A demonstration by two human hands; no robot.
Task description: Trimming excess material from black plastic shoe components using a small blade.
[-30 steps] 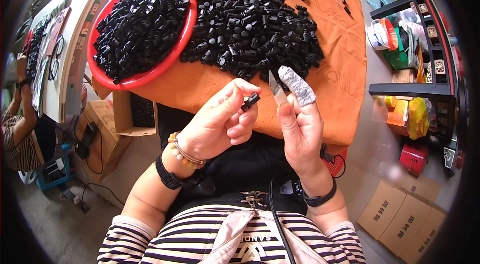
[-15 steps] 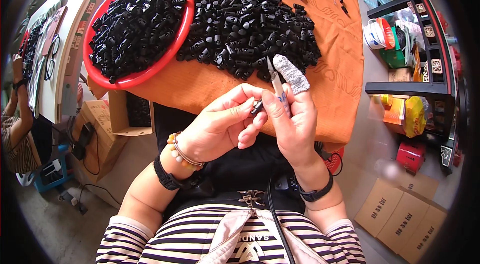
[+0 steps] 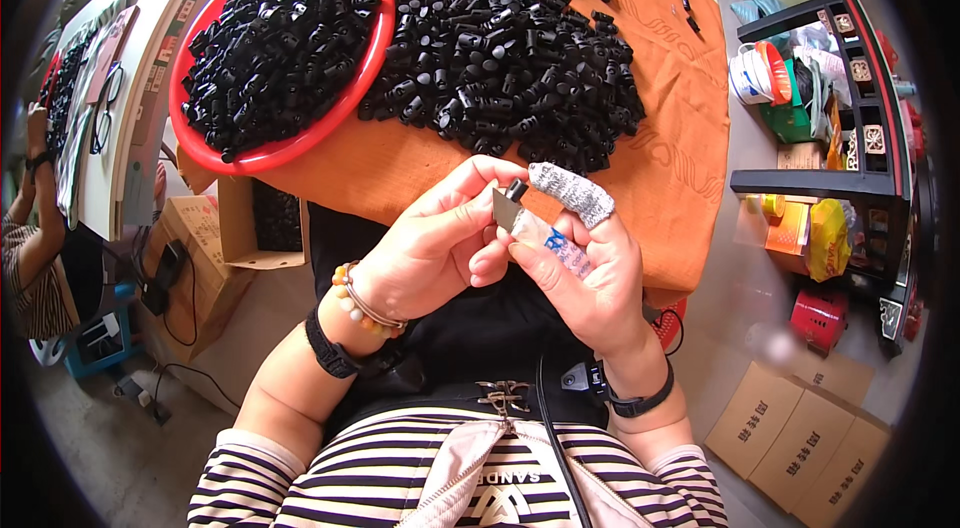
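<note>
At the far left edge another person's arm [image 3: 38, 198] shows beside a pale bench with spectacles [image 3: 103, 113] lying on it. Below that a cardboard box [image 3: 235, 223] stands under the table edge.

On the orange cloth [image 3: 690, 128] sits a red bowl [image 3: 195, 58], heaped with small black plastic parts. Just to its right, touching the bowl's rim, a loose pile of the same black parts [image 3: 500, 58] spreads over the cloth, with a few strays lying apart toward the far corner.

My left hand [image 3: 435, 243] is raised in front of my chest, below the table's near edge. Its thumb and forefinger are pinched on a small black part [image 3: 516, 191], which pokes up between the two hands. A bead bracelet and a dark band sit on that wrist.

My right hand [image 3: 585, 263] meets the left one, fingers curled around a small grey blade [image 3: 505, 210] whose flat tip lies right against the black part. The forefinger wears a grey knitted cot [image 3: 572, 193], and the thumb is wrapped in white tape. A black watch strap circles this wrist.

Further right stands a dark shelf unit [image 3: 850, 178] holding bags and tubs, with flat cardboard boxes [image 3: 800, 438] on the floor below it.
</note>
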